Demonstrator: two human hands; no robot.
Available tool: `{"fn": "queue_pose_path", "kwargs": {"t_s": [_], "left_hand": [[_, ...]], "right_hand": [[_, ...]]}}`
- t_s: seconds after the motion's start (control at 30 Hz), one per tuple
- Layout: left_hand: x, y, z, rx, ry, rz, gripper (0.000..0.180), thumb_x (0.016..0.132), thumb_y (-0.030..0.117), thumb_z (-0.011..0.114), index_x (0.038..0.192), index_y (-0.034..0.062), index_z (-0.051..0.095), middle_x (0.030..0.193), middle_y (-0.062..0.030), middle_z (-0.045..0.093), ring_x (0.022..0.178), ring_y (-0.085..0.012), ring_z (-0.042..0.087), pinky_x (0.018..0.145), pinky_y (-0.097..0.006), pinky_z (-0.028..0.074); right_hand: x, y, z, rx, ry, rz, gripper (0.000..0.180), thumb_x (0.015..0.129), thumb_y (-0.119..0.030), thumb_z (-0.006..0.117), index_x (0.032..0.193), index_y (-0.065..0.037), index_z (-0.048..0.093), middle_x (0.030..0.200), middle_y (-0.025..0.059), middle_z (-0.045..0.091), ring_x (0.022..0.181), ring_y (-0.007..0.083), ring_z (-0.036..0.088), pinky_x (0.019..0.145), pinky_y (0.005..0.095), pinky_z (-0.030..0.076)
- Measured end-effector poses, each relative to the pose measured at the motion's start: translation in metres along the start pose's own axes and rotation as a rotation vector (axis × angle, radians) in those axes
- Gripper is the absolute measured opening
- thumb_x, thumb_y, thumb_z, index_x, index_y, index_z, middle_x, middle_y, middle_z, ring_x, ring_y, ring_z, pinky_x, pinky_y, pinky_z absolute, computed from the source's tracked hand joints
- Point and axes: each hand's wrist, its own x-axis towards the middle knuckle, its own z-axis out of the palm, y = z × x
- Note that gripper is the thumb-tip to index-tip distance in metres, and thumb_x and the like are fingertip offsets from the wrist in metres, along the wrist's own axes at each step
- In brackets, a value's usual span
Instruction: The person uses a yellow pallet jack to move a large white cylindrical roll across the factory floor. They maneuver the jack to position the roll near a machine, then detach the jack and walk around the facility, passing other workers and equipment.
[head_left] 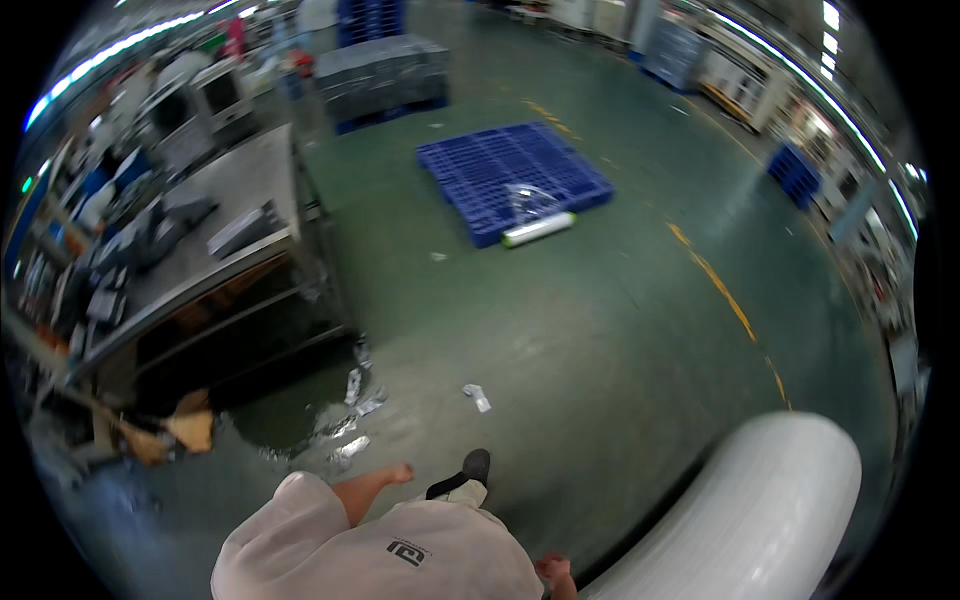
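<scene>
My left hand [402, 473] is out in front of my body above the green floor, its fingers curled in and nothing seen in them. Low in the view, my right hand [553, 567] hangs by my side, close to a large white roll [770, 490]. A gap seems to separate that hand from the roll; its fingers are too small and blurred to read. One dark shoe [477, 466] shows ahead of my light shirt. Farther off, a blue plastic pallet [520, 165] lies flat, with a white roll with a green end [540, 230] at its near edge.
On the left stands a metal table [240, 190] bearing grey pieces. Silvery scraps [350, 447] and torn cardboard [192, 430] litter the floor beside it. A wrapped grey stack [382, 75] sits on a pallet at the back. Another blue pallet [795, 175] is at the right, beyond a yellow floor line [722, 285].
</scene>
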Motion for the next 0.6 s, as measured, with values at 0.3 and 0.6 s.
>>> {"fn": "queue_pose_path", "kwargs": {"t_s": [0.3, 0.6], "left_hand": [[0.041, 0.164, -0.154, -0.459, 0.446, 0.093, 0.037, 0.078, 0.030, 0.058, 0.108, 0.0100, 0.064, 0.104, -0.0110, 0.068, 0.098, -0.0279, 0.064, 0.087, -0.038, 0.051], [0.040, 0.138, -0.056, -1.016, 0.405, -1.170, 0.034, 0.077, 0.031, 0.061, 0.104, 0.0134, 0.070, 0.107, -0.0089, 0.069, 0.099, -0.0259, 0.065, 0.085, -0.037, 0.053]], "right_hand": [[0.183, -0.330, 0.039, -0.369, -0.075, -0.142, 0.007, 0.079, 0.002, 0.051, 0.080, 0.001, 0.058, 0.064, 0.0150, 0.061, 0.048, 0.0237, 0.060, 0.036, 0.0322, 0.043], [0.234, -0.681, 0.214, -0.661, -0.301, -0.348, 0.004, 0.088, -0.005, 0.056, 0.089, -0.001, 0.057, 0.068, 0.0103, 0.063, 0.048, 0.0171, 0.059, 0.038, 0.0273, 0.047]]}}
